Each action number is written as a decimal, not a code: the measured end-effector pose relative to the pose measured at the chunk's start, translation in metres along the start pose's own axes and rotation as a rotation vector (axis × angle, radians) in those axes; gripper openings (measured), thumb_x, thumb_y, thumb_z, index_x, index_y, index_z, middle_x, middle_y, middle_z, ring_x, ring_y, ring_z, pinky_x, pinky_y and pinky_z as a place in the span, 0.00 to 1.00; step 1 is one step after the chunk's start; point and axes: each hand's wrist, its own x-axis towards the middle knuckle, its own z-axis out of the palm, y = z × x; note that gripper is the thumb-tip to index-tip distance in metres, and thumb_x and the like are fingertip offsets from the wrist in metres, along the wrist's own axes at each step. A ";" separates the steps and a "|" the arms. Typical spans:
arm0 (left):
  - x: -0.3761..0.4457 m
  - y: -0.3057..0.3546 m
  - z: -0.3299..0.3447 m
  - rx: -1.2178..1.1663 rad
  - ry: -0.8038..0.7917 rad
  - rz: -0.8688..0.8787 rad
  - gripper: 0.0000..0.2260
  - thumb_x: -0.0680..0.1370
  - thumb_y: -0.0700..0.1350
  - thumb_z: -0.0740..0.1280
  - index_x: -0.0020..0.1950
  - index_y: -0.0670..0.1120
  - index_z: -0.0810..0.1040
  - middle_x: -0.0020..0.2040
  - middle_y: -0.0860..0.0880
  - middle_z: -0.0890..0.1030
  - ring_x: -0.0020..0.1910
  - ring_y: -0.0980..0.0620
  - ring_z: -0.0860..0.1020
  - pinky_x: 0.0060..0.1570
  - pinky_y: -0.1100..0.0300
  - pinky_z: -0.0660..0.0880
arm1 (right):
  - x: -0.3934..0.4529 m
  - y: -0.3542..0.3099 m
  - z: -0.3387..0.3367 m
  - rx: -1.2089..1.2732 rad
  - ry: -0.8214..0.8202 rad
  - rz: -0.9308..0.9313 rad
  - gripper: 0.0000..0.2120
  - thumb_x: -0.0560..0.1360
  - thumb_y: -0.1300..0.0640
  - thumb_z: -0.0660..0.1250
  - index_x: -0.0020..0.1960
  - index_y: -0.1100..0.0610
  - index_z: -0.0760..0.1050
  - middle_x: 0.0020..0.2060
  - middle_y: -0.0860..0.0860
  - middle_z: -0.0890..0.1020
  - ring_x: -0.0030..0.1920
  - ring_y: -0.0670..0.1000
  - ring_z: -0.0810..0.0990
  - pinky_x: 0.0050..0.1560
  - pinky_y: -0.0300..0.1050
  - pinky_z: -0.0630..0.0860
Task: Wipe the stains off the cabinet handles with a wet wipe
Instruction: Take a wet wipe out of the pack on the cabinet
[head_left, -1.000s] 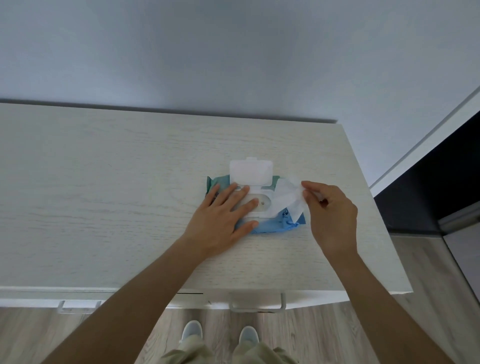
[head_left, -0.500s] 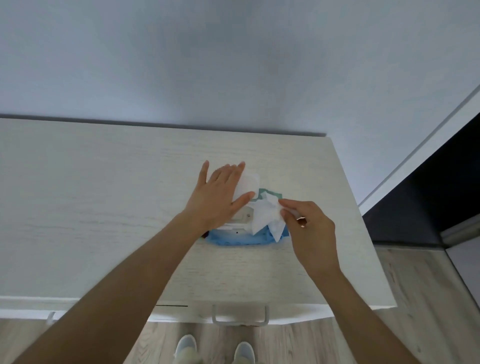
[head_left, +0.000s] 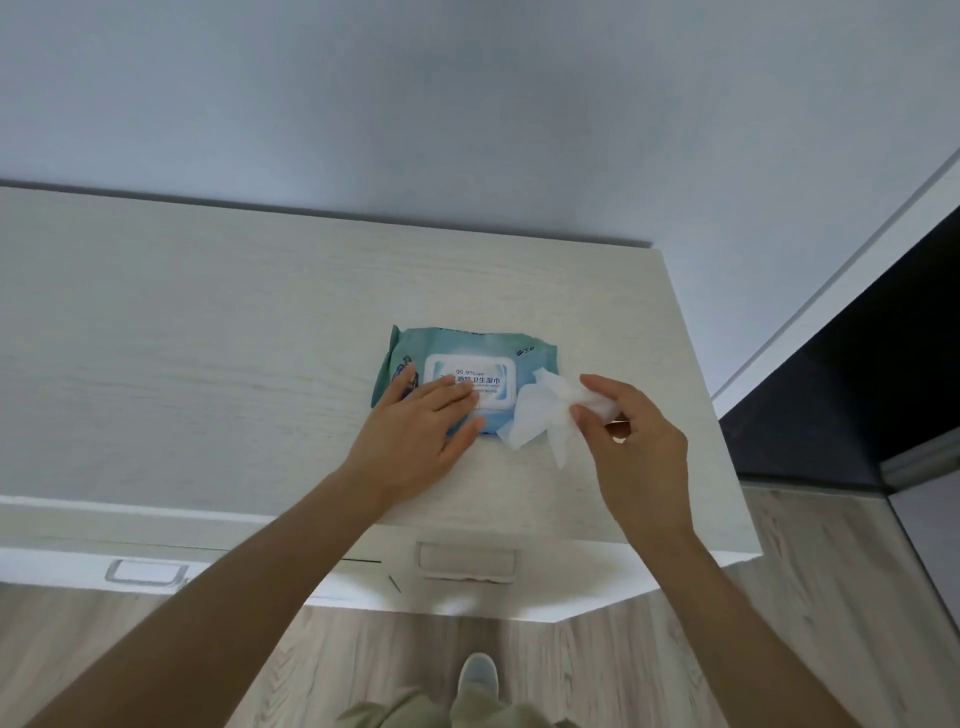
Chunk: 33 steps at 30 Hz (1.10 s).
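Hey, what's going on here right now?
A person stands at a pale wooden cabinet. Their left hand presses flat on a wet wipe pack with its lid shut, while the right hand pinches a wet wipe beside it. The cabinet handles below are untouched.

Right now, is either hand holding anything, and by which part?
The right hand pinches the wet wipe at its right end, between thumb and fingers. The left hand holds nothing; it presses flat on the wipes pack.
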 end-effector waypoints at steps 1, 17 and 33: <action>0.002 -0.002 -0.001 0.022 -0.034 0.005 0.22 0.82 0.58 0.49 0.72 0.52 0.68 0.73 0.57 0.66 0.73 0.58 0.60 0.75 0.53 0.45 | -0.003 -0.002 0.001 -0.002 0.007 -0.004 0.12 0.74 0.60 0.69 0.56 0.50 0.77 0.46 0.40 0.77 0.40 0.32 0.75 0.40 0.21 0.70; -0.040 0.042 0.006 -0.140 0.192 0.212 0.15 0.77 0.44 0.66 0.62 0.43 0.78 0.61 0.45 0.78 0.59 0.46 0.77 0.65 0.46 0.66 | -0.036 0.019 0.003 -0.337 -0.165 0.210 0.18 0.81 0.49 0.56 0.67 0.55 0.70 0.54 0.54 0.76 0.51 0.52 0.77 0.54 0.40 0.69; -0.037 0.085 0.011 -0.086 0.164 0.023 0.19 0.78 0.53 0.57 0.58 0.44 0.81 0.49 0.46 0.80 0.46 0.46 0.77 0.47 0.51 0.71 | -0.033 0.035 -0.019 -0.468 -0.483 -0.200 0.13 0.79 0.60 0.61 0.61 0.60 0.76 0.45 0.51 0.71 0.39 0.45 0.70 0.44 0.28 0.64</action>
